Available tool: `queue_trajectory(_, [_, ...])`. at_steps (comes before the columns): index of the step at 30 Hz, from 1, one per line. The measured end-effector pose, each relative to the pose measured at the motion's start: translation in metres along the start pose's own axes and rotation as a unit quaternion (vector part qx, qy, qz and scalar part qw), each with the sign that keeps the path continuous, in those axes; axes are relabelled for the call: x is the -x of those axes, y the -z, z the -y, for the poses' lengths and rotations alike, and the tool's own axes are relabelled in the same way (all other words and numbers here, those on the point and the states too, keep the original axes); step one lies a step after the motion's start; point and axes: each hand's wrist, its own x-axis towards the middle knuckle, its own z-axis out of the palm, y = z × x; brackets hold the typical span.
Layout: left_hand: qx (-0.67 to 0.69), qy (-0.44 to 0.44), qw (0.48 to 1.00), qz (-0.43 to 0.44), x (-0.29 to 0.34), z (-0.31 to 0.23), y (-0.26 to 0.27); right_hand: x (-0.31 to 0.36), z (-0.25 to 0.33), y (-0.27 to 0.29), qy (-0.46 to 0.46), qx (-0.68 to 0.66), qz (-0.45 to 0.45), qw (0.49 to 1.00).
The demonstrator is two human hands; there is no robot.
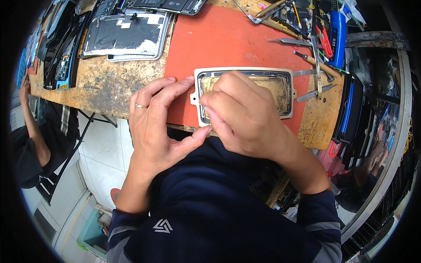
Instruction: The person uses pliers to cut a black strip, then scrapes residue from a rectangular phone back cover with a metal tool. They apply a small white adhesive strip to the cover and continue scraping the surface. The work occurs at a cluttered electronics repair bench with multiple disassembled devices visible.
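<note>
A silver metal frame (197, 87) with rounded corners and a screw tab on each short side lies near the bench's front edge. Inside it sits a black phone-sized border around a worn, yellowish surface (278, 91). My left hand (153, 111), wearing a ring, steadies the frame's left end, fingertips at the upper corner and thumb at the lower one. Over the frame's left half, my right hand (241, 114) is closed in a pinch, its tips close to the left inner edge. Whatever it pinches is hidden by the fingers.
An orange-red mat (206, 41) covers part of the worn wooden bench (105, 83). Opened tablet parts (125, 35) lie at the back left. Tweezers (289, 42), wooden-handled tools (322, 65) and a blue tool (337, 39) crowd the right. Another person's arm (35, 122) shows at far left.
</note>
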Motion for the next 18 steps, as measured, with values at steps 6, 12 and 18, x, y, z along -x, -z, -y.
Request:
queue_trajectory(6, [-0.001, 0.007, 1.000, 0.012, -0.0001, -0.0013, 0.0019, 0.0021, 0.0005, 0.0029, 0.010, -0.011, 0.023, 1.000])
queue_trajectory(12, [0.005, 0.009, 1.000, 0.021, 0.0002, -0.0012, 0.0025, 0.0023, 0.0001, 0.0019, 0.012, -0.027, 0.017, 0.999])
queue_trajectory(18, [0.009, 0.005, 1.000, 0.002, 0.0010, 0.0000, 0.0000, 0.0039, 0.0009, 0.0027, 0.007, -0.029, 0.029, 0.999])
